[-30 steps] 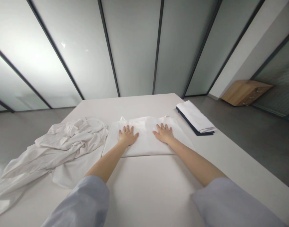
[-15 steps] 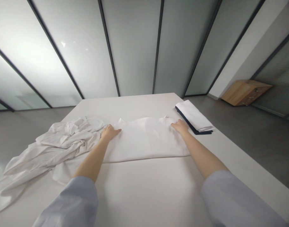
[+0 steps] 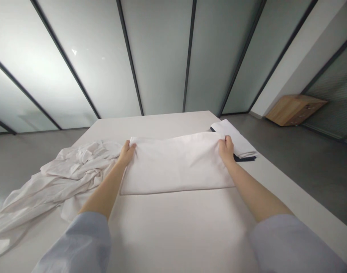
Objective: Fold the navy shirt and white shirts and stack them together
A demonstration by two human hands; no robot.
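Note:
A folded white cloth (image 3: 176,167), possibly a garment, lies in front of me as a wide rectangle, its far edge lifted a little off the white table (image 3: 179,231). At its far left corner, my left hand (image 3: 127,152) is closed, pinching the fabric between thumb and fingers. My right hand (image 3: 226,150) grips the far right corner the same way. Just past that hand lies a folded white cloth on a dark navy one, the folded stack (image 3: 237,140). Fingertips behind the fabric are partly hidden.
A loose, crumpled heap of white fabric (image 3: 74,174) spreads along the table's left side and over its edge. Frosted glass panels (image 3: 162,57) with dark frames stand beyond the table. On the floor at the right is a wooden cabinet (image 3: 293,110).
Both hands have moved apart to the far corners and closed on the cloth. Its far edge has been raised and pulled straight; before, the hands lay on it with fingers spread.

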